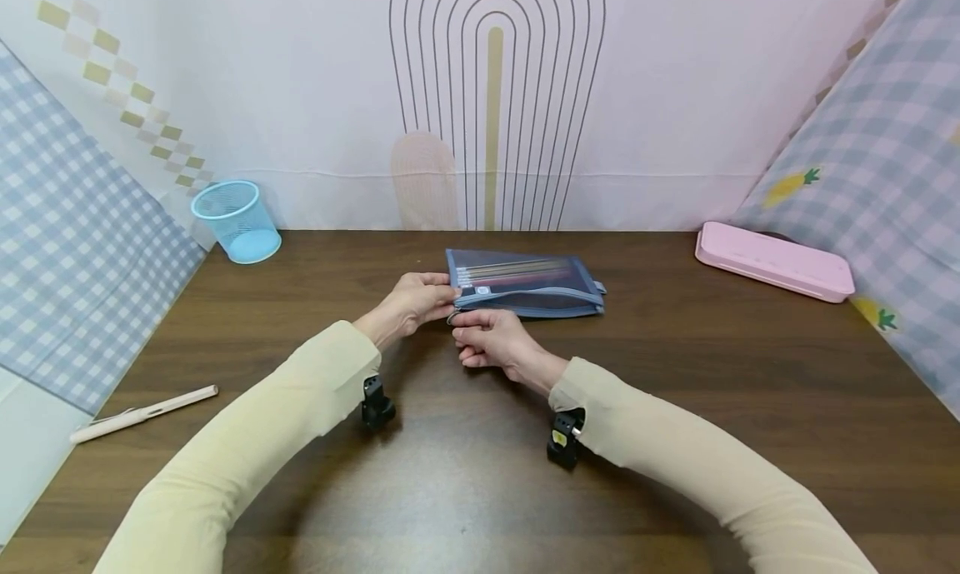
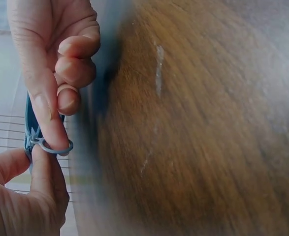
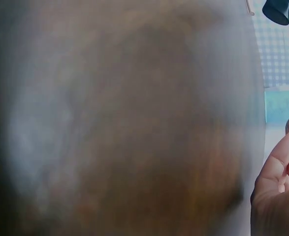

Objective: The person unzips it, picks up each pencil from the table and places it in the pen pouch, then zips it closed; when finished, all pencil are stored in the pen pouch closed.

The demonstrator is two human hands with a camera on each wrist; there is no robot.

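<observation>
A blue mesh zip pencil case (image 1: 517, 284) lies on the table with several pencils (image 1: 517, 270) showing through it. Its front zipper edge gapes along the middle. My left hand (image 1: 411, 307) pinches the left end of the case beside the zipper's end; in the left wrist view that hand (image 2: 23, 191) is at the lower left. With curled fingers, my right hand (image 1: 495, 341) holds the ring-shaped zipper pull (image 2: 58, 147), one finger hooked through the ring. The right wrist view is mostly blurred, with part of the right hand (image 3: 277, 187) at its edge.
A light-blue mesh pen cup (image 1: 238, 224) stands at the back left. The white pen (image 1: 146, 411) lies near the left edge. At the back right is a pink pencil box (image 1: 776, 262). Patterned cloth (image 1: 300, 99) hangs behind the table and along both sides.
</observation>
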